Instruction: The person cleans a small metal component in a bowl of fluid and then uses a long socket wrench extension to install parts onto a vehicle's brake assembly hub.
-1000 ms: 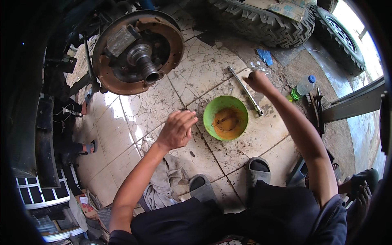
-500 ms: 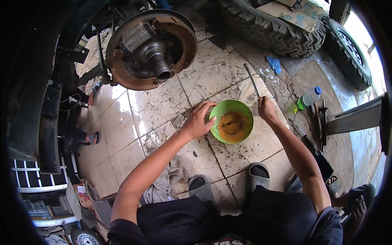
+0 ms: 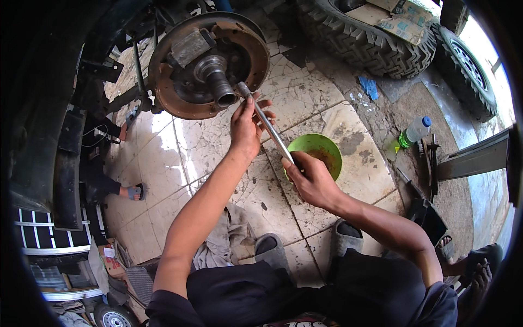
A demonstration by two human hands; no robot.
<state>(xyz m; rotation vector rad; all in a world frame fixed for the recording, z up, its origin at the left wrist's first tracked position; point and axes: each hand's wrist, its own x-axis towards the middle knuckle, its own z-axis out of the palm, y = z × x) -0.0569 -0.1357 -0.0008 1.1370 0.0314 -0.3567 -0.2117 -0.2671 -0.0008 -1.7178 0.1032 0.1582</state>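
A long, shiny metal rod (image 3: 274, 134) slants over the tiled floor. Its upper tip reaches close to the rusty wheel hub (image 3: 213, 76), but I cannot tell whether they touch. My right hand (image 3: 315, 182) is closed round the rod's lower part. Near the upper end, my left hand (image 3: 249, 128) holds the rod loosely between its thumb and partly stretched fingers. Behind my right hand, a green bowl (image 3: 311, 140) with a brownish residue stands on the floor, partly covered by that hand.
A large treaded tyre (image 3: 370, 46) with cardboard on it lies at the far right. Beside a clear bottle (image 3: 415, 131) of green liquid are a brush and metal tools. A grey cloth (image 3: 220, 237) lies by my left foot. Other people's feet show at left and lower right.
My left hand has let go of the bowl, moved up and taken hold of the rod. My right hand has brought the rod leftward, across the bowl, toward the hub.
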